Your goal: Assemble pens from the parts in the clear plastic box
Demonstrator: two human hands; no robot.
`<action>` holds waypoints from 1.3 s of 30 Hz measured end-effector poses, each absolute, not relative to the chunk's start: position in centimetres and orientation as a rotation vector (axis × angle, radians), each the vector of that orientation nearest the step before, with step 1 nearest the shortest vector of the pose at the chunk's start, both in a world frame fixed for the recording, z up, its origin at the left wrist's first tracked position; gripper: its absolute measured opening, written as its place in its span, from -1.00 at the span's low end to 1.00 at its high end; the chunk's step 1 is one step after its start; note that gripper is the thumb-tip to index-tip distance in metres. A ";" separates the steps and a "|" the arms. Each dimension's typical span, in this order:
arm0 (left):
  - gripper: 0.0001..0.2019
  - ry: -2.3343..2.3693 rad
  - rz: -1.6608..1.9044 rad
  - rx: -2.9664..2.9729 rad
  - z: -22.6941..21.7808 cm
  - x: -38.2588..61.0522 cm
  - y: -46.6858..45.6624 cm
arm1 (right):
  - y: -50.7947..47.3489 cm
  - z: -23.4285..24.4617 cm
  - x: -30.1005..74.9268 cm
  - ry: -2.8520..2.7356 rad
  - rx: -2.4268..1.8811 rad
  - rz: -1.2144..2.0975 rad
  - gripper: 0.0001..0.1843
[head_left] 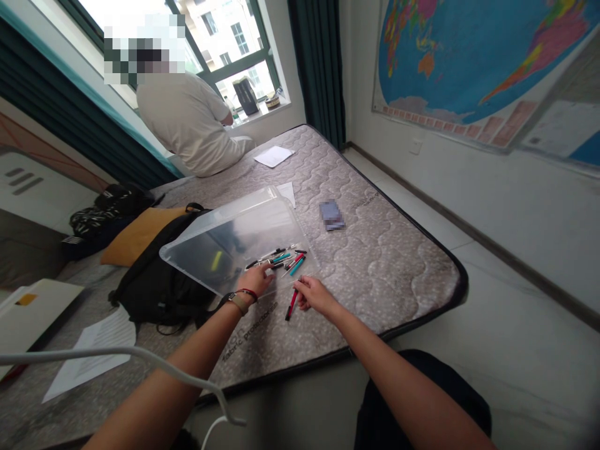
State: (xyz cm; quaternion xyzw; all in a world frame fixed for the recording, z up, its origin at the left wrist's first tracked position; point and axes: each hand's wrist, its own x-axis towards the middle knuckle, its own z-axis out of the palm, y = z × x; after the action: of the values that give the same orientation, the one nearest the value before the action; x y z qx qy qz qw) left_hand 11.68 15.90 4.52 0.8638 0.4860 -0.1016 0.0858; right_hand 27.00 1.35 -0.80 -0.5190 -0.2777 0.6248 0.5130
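A clear plastic lid (225, 240) lies on a grey quilted mattress (375, 250). Several pens (284, 257), teal, red and black, lie heaped on its near corner. My left hand (255, 279) rests at the edge of the heap, fingers curled over a pen. My right hand (315, 294) is closed on a red pen (291, 304), which sits on the mattress just in front of the lid.
A black backpack (154, 284) and a yellow cushion (135, 234) lie left of the lid. Paper sheets (274, 155) and a small dark booklet (331, 214) rest on the mattress. Another person (190, 122) sits at the far edge by the window. A white cable (140, 356) crosses near me.
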 end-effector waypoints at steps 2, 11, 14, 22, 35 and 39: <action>-0.60 1.457 -0.315 2.569 4.5 11.9 16.1 | 1.4 -0.7 27.0 -0.667 -1.251 1.504 -0.77; -0.57 1.435 -0.424 2.540 4.5 12.0 16.8 | 1.2 -0.4 27.2 -0.481 -1.124 1.497 -0.74; -0.55 1.432 -0.454 2.535 4.4 12.4 17.3 | 1.1 -0.1 27.6 -0.244 -1.000 1.479 -0.77; -0.48 1.403 -0.549 2.511 4.1 13.0 18.6 | 1.1 0.0 27.9 0.108 -0.835 1.496 -0.78; -0.70 1.447 -0.517 2.662 7.7 16.0 19.2 | 1.4 -0.4 27.8 0.273 -0.755 1.437 -0.78; -0.70 1.421 -0.498 2.689 7.5 17.5 19.1 | 1.5 -0.4 27.9 0.295 -0.747 1.416 -0.79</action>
State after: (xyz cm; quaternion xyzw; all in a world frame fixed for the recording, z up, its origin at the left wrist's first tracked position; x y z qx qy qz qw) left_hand 17.49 19.14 7.47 0.8721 0.4610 -0.1616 0.0299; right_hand 27.86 1.50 -0.38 -0.3337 0.1319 0.6323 0.6866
